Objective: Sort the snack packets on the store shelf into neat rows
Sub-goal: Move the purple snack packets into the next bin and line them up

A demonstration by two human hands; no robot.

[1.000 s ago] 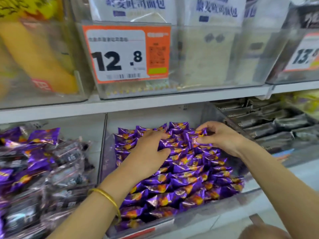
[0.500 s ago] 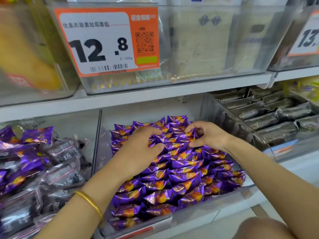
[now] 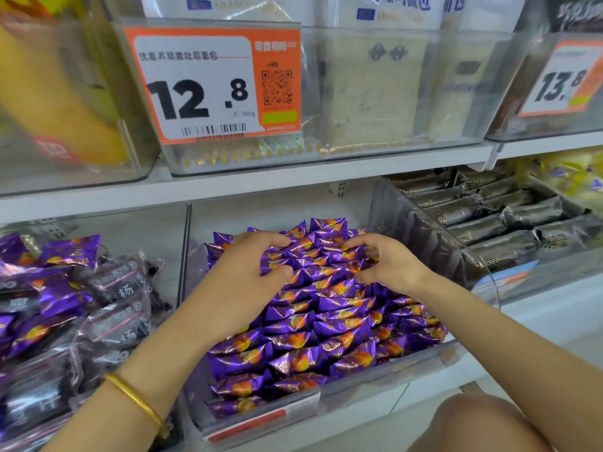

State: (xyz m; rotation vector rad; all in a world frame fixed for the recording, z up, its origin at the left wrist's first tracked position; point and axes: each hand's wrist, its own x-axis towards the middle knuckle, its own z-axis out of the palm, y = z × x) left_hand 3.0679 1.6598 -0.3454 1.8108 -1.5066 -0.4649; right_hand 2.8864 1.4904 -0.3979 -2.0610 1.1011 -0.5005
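Observation:
Several purple foil snack packets [image 3: 313, 334] with orange centres fill a clear plastic bin [image 3: 346, 389] on the lower shelf, lying in overlapping rows. My left hand [image 3: 251, 272] rests on the packets at the back left of the bin, fingers curled over them. My right hand [image 3: 388, 262] presses on the back right packets, fingers bent and thumb low. Both hands cup a small cluster of packets between them. Whether either hand grips a single packet is hidden by the fingers.
A left bin holds mixed purple and dark packets [image 3: 75, 308]. A right bin holds dark grey packets [image 3: 496, 223] behind a clear divider [image 3: 424, 243]. The upper shelf [image 3: 293, 181] carries bread bins with a 12.8 price tag [image 3: 212, 86]. My knee [image 3: 483, 425] shows bottom right.
Both hands have drawn closer together over the back rows of purple packets. The camera view shifted slightly downward and nearer to the shelf.

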